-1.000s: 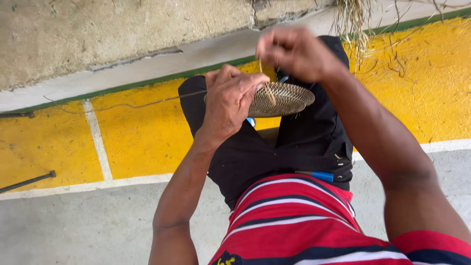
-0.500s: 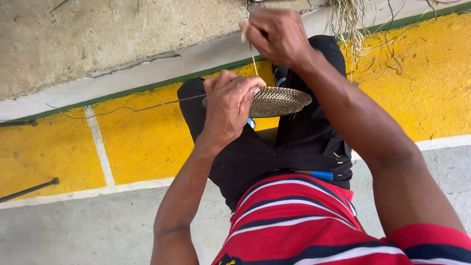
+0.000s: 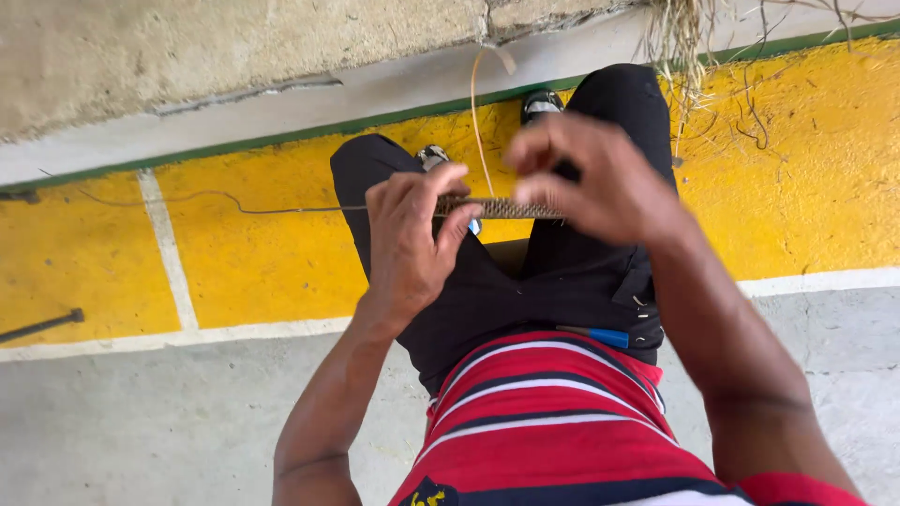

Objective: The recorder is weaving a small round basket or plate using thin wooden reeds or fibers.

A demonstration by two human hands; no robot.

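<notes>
**Woven disc held edge-on above the lap**

Woven brown straw disc, flat and seen edge-on, sat level between both hands over the black trousers. The left hand pinched its near rim, thumb on top and fingers curled beneath. The right hand gripped the far rim with fingers bunched together, and a thin pale straw strand rose in a loop from beside it. Behind lay the yellow-painted floor and a dark metal rod.

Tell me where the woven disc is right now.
In the head view, the woven disc sits edge-on at centre, pinched between the left hand and right hand, above the person's black-trousered lap.
</notes>
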